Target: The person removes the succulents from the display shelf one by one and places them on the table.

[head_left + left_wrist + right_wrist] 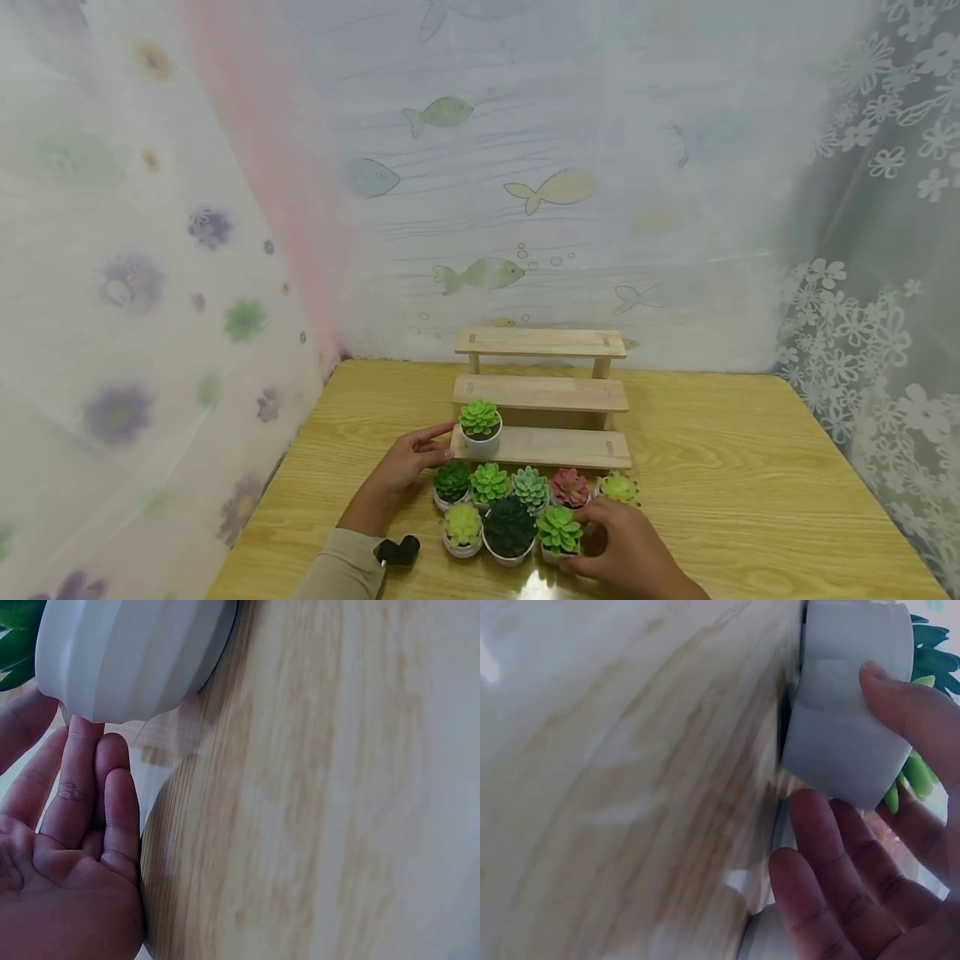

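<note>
On the left end of the lowest wooden shelf board [555, 447] stands a bright green succulent [480, 417] in a white ribbed pot [135, 656]. My left hand [405, 460] is beside that pot, its fingers extended to the pot's edge in the left wrist view. My right hand [633, 546] holds a bright green succulent [559, 527] by its white angular pot [847, 742], thumb on one face and index finger behind. A large dark green succulent [510, 527] and a yellow-green one [462, 523] stand to the left of it.
Behind the front plants is a row of potted succulents, including dark green [452, 480], pale green [530, 487], red [569, 487] and yellow [619, 487] ones. The stand's middle board [540, 392] and top board [540, 341] rise behind. Patterned curtains [600, 125] border the table [720, 467].
</note>
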Motion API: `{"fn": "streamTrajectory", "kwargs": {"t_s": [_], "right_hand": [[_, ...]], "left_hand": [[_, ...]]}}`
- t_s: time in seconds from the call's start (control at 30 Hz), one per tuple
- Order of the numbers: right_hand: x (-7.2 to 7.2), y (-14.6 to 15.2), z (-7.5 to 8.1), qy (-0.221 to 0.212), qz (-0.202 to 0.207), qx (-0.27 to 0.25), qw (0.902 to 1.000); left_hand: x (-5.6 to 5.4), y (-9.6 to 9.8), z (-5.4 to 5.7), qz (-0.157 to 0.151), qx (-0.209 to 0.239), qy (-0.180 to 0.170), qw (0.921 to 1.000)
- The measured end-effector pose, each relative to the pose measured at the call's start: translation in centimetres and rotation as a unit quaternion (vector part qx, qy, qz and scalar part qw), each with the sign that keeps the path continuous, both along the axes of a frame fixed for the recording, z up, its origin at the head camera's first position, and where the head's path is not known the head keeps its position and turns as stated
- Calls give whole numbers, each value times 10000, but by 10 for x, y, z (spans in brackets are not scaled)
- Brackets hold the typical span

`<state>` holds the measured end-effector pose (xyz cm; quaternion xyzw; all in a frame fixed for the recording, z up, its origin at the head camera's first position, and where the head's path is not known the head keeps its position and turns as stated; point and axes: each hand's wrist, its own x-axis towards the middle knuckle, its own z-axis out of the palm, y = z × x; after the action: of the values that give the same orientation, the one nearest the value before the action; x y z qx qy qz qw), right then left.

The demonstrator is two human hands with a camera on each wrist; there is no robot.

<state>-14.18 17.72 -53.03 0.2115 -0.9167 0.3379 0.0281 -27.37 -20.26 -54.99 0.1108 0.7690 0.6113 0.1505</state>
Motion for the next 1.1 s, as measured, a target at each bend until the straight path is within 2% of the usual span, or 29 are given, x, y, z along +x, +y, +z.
{"fn": "streamTrajectory", "kwargs": {"t_s": [0.1, 0.27, 0.5, 0.57, 1.1], "right_hand": [[1, -1, 4, -1, -112, 245, 9996], [3, 2, 8, -143, 3, 252, 9996], [5, 3, 11, -855, 265, -383, 9952], [6, 3, 13, -945, 255, -438, 9942], [9, 6, 21, -937, 43, -306, 9951]], "left_hand": [[1, 0, 1, 23, 3, -53, 10000], [3, 0, 2, 51, -24, -98, 9999], [1, 0, 2, 6, -15, -46, 10000], [1, 0, 2, -10, -5, -30, 10000], [1, 0, 3, -11, -68, -33, 10000]]}}
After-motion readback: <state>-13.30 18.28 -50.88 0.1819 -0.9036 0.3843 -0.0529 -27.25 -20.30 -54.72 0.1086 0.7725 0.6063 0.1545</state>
